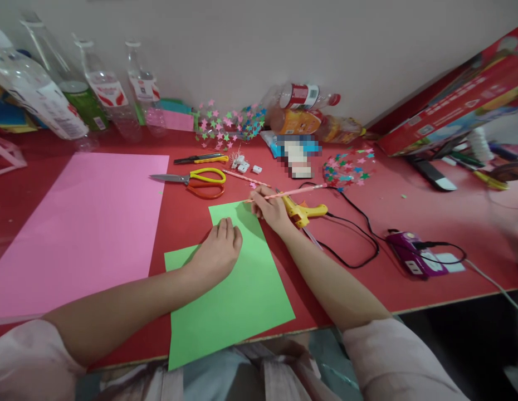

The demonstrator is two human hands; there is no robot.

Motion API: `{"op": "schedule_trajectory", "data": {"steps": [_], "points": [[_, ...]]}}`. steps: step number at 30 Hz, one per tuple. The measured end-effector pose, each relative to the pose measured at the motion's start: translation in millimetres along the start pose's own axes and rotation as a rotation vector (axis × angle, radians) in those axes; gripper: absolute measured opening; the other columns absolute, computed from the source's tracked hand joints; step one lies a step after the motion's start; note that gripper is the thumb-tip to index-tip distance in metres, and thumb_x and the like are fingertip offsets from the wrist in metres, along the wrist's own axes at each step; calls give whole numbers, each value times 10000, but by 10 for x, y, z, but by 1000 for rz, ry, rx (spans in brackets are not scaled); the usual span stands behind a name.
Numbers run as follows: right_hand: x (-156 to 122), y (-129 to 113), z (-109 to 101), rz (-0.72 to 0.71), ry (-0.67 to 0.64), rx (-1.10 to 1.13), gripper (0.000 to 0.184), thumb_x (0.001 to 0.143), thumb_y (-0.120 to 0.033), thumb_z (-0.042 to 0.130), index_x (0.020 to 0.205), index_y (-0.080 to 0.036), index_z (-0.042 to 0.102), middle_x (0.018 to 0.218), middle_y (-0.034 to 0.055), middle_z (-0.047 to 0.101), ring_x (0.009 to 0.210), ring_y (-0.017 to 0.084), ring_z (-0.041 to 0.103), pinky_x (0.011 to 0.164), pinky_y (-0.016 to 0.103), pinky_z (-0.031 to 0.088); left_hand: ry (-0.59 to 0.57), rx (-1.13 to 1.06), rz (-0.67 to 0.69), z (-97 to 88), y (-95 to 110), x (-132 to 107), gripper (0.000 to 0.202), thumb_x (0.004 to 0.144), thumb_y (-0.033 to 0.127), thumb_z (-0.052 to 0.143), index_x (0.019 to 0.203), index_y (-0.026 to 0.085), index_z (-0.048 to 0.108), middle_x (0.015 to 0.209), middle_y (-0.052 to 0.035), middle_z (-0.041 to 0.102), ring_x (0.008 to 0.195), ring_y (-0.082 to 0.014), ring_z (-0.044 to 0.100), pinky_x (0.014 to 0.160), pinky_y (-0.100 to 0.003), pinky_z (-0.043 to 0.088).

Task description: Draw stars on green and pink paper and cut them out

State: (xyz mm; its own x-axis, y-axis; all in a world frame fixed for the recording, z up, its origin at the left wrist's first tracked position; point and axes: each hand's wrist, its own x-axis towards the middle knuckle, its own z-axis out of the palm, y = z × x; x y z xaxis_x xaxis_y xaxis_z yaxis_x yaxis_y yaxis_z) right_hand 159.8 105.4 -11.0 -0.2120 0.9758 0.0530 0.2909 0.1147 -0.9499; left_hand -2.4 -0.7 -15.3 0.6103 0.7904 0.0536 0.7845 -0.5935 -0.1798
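A sheet of green paper (238, 295) with a cut-out upper left corner lies before me, its lower edge past the table's front. My left hand (217, 250) rests on the sheet, palm down, fingers laid on the paper. At the sheet's upper right edge, my right hand (269, 209) grips a slim pink pencil (303, 190). The pencil's tip is at the top edge of the green paper, and its shaft slants off to the right. Just beside the right hand lies a yellow hot glue gun (303, 213). Scissors (200, 181) with yellow and orange handles lie beyond the left hand.
A large pink sheet (87, 228) covers the left side. Behind are a utility knife (203, 159), another pencil (248, 177), star-covered clear pieces (219, 127) and plastic bottles (108, 94). A black cable (370, 223) runs to a purple power strip (415, 255) on the right.
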Motion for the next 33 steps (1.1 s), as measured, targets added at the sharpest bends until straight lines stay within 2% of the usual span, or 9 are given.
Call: {"op": "schedule_trajectory", "data": {"steps": [3,5,11,17,19,21,24,27,33], "points": [[14,20,-57,-65,-70,-62,118,712,-283,587,720,-201,503,575,-43,520,492,86,440,467,218,325,-5,55,-9,-14,-2,-10,415,885,83,375,1263,-42,493,1310,-337,496,1232,-375,505,919,-447,458],[2,27,-72,-116,-93,-98,79,684,-234,583,678,-193,515,603,-34,519,534,89,442,488,221,324,-13,89,-17,-30,-6,-10,410,877,74,373,1253,-26,502,1304,-319,512,1221,-363,512,905,-430,464],[-19,77,-59,-86,-45,-114,97,691,-226,555,628,-201,486,547,-44,492,507,94,421,482,233,311,-17,34,44,-78,-56,9,415,850,58,380,1239,32,522,1414,-251,432,1153,-354,529,813,-436,478],[2,113,-65,-90,-71,-124,110,691,-221,571,624,-196,488,548,-38,518,517,94,446,482,223,324,50,-108,54,2,-146,61,351,840,22,391,1150,49,553,1335,-222,509,1133,-271,519,922,-389,417],[0,94,-65,-85,-74,-124,102,690,-212,562,624,-195,487,544,-37,521,510,93,446,479,222,325,63,-143,56,41,-169,88,334,884,78,389,1182,49,536,1293,-209,538,1111,-259,523,923,-383,412],[-5,73,-62,-73,-76,-116,97,691,-210,555,623,-195,488,543,-36,524,503,93,450,476,222,329,82,-166,46,71,-178,105,374,934,217,400,1255,47,490,1266,-200,552,1107,-267,515,910,-391,415],[-7,57,-57,-51,-77,-106,93,691,-218,555,626,-195,492,544,-34,533,500,94,457,474,223,336,109,-180,22,99,-169,105,503,940,403,417,1306,61,456,1342,-193,500,1138,-279,486,926,-400,400],[-4,66,-55,-41,-83,-98,90,683,-217,558,627,-195,492,543,-35,537,507,95,466,477,221,342,105,-163,22,107,-155,96,526,945,439,393,1312,69,460,1424,-186,431,1144,-276,474,939,-398,382],[-4,91,-50,-43,-76,-98,88,689,-215,558,633,-194,493,552,-39,531,504,89,459,480,220,339,82,-133,35,88,-149,107,554,950,446,372,1326,48,453,1413,-200,444,1139,-283,475,935,-396,371]]}}
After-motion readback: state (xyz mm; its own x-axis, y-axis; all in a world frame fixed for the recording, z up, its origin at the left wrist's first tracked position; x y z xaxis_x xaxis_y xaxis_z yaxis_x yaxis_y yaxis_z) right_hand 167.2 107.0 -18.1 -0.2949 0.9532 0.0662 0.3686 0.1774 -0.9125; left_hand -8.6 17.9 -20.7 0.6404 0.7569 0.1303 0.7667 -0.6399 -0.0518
